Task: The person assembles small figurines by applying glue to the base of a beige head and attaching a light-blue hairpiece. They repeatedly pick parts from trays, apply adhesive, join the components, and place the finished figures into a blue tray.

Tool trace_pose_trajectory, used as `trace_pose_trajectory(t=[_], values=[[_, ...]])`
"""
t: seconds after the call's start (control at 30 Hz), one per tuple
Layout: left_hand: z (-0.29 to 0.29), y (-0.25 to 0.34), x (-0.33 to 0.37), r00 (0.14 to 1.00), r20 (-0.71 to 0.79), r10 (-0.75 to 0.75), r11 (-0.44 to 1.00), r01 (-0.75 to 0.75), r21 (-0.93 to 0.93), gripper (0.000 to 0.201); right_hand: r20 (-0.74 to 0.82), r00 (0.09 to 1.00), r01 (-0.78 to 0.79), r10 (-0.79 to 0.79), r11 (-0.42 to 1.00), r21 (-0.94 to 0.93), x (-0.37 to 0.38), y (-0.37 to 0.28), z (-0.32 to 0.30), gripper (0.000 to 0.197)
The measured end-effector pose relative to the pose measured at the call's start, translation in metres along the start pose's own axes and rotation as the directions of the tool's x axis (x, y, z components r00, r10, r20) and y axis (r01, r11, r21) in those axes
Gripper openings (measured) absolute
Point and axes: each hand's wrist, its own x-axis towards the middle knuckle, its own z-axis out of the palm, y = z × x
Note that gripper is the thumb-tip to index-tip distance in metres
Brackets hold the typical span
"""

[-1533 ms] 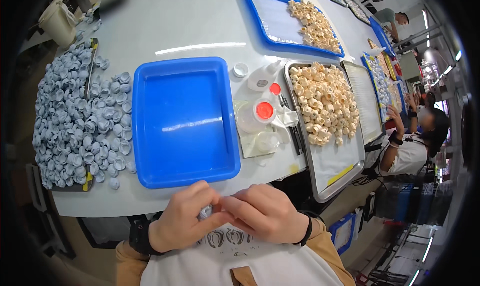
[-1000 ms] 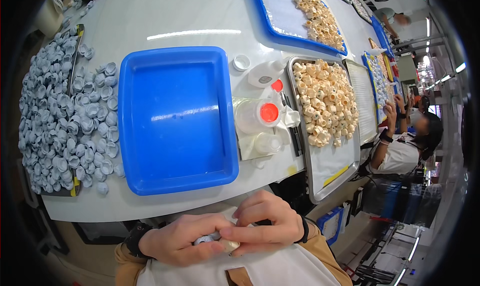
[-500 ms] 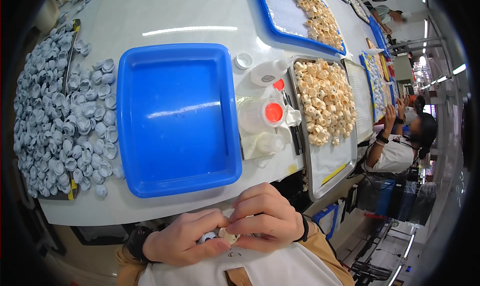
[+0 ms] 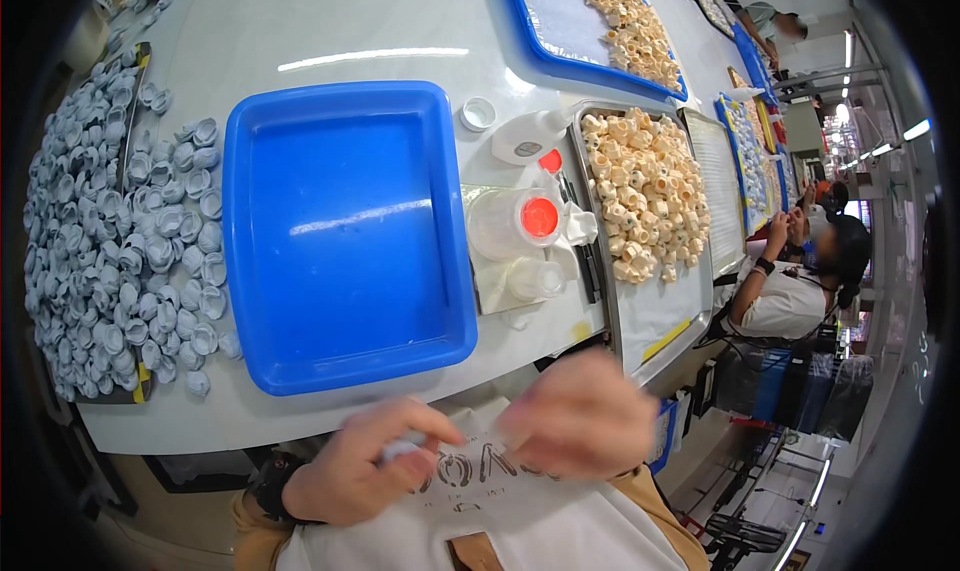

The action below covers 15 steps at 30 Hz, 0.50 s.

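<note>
Watching remotely, I see a pale blue piece (image 4: pixel 400 447) held in the left hand (image 4: pixel 355 459), nearside of the blue tray (image 4: pixel 345 171); probably light, maybe brittle, I'd pinch its sides softly; right hand (image 4: pixel 585 419) is blurred, can't tell its grip; pale blue cups (image 4: pixel 100 241) sit left of the tray.

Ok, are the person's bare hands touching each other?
No, a gap shows between the left hand, which holds a small pale grey-blue piece, and the blurred right hand.
</note>
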Motion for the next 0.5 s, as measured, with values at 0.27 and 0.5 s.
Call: trace_pose_trajectory(t=[0.27,0.5], values=[[-0.003,-0.012,-0.012,0.938,-0.34,0.066,0.85,-0.232,-0.474,0.017,-0.211,0.91,-0.412,0.356,0.826,-0.383,-0.001,0.028,-0.013,0.027],[-0.002,-0.004,-0.011,0.9,-0.433,-0.047,0.88,-0.168,-0.445,0.018,-0.203,0.913,-0.408,0.354,0.808,-0.425,-0.001,0.038,-0.01,0.025]])
